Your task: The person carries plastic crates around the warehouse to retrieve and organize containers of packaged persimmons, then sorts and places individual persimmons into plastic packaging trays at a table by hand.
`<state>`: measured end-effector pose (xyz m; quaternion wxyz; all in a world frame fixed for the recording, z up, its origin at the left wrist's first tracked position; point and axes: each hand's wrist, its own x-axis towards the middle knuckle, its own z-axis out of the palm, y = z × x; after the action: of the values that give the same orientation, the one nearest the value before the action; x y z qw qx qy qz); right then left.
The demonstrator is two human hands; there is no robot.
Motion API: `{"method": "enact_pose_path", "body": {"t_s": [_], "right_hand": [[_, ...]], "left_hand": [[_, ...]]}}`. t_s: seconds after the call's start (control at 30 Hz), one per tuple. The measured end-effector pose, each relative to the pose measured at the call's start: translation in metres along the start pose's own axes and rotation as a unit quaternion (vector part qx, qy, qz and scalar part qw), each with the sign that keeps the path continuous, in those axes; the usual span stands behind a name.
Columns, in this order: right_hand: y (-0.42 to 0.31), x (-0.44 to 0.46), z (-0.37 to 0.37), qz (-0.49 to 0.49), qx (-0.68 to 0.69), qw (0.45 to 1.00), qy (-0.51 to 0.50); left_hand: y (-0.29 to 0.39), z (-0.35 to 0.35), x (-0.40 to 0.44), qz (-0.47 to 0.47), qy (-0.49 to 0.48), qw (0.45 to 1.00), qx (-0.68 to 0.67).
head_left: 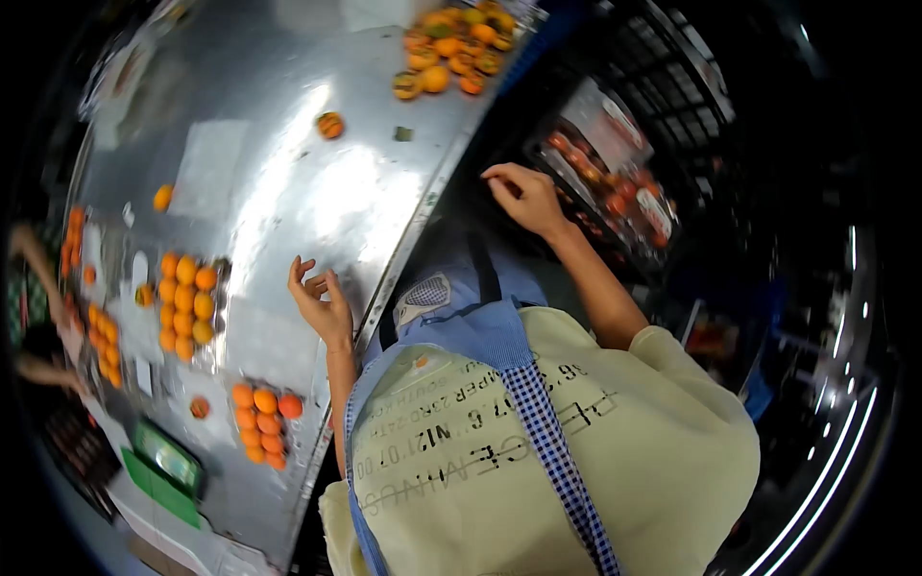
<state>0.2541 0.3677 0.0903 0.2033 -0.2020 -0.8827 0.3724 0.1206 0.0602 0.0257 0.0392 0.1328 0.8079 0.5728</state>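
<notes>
Left hand (322, 305) above near edge of shiny metal table (370, 106); fingers loosely curled, thumb apart, nothing visible in grip. Smooth, round orange fruits in rows (187, 305) lie left of it; shorter block of orange fruits (261, 422) nearer. Right hand (523, 195) off table, bent fingers empty, just left of clear plastic packs of glossy red fruit (624, 192).
</notes>
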Motion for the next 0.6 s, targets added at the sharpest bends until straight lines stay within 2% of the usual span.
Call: {"method": "enact_pose_path", "body": {"t_s": [0.07,0.17,0.27,0.33,0.37,0.4,0.47,0.53,0.6], "right_hand": [[0.018,-0.030,-0.026,0.038,-0.053,0.994,0.082],[0.046,-0.078,-0.057,0.170,-0.072,0.975,0.122],[0.071,-0.106,-0.093,0.159,-0.144,0.958,0.189],[0.095,-0.120,-0.125,0.175,-0.259,0.932,0.184],[0.110,-0.127,-0.140,0.237,-0.254,0.920,0.182],[0.138,-0.137,-0.157,0.194,-0.311,0.913,0.181],[0.175,-0.149,-0.185,0.262,-0.342,0.885,0.174],[0.178,-0.136,-0.205,0.246,-0.337,0.892,0.175],[0.188,-0.112,-0.209,0.205,-0.345,0.900,0.168]], "left_hand": [[0.003,0.019,0.013,0.019,-0.074,0.997,-0.005],[0.011,0.046,0.023,0.028,-0.149,0.988,0.022],[0.030,0.069,0.030,0.070,-0.211,0.973,0.065],[0.042,0.087,0.028,0.064,-0.223,0.970,0.068],[0.047,0.096,0.027,0.067,-0.227,0.969,0.073],[0.051,0.106,0.026,0.070,-0.230,0.968,0.078],[0.057,0.127,0.019,0.049,-0.233,0.968,0.077],[0.069,0.152,0.014,0.008,-0.237,0.969,0.065],[0.074,0.182,0.012,0.060,-0.258,0.962,0.071]]}}
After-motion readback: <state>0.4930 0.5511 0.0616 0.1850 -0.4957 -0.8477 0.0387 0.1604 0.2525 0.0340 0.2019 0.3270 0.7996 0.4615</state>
